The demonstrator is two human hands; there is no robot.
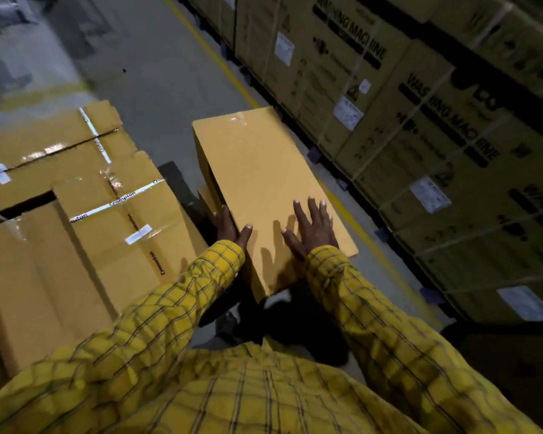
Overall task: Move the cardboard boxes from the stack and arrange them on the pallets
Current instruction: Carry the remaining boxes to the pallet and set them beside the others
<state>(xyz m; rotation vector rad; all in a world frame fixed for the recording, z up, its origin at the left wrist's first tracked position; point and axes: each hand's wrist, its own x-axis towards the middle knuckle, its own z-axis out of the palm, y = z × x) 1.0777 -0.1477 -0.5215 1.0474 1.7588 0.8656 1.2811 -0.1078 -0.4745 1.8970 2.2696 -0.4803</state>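
A long plain cardboard box [257, 170] lies flat in front of me, stretching away from my body above the floor. My left hand [229, 225] clasps its near left edge, thumb on the top face and fingers down the side. My right hand [311, 227] lies flat on the top face near the near end, fingers spread. What holds the box up underneath is hidden. To my left stand several taped cardboard boxes [85, 195] packed close together, printed with "Crompton" tape.
A wall of large strapped washing-machine cartons [420, 126] runs along the right. A yellow floor line [220, 64] marks the grey concrete aisle [145, 57] ahead. A dark object [514, 361] sits low on the right. My yellow checked sleeves fill the foreground.
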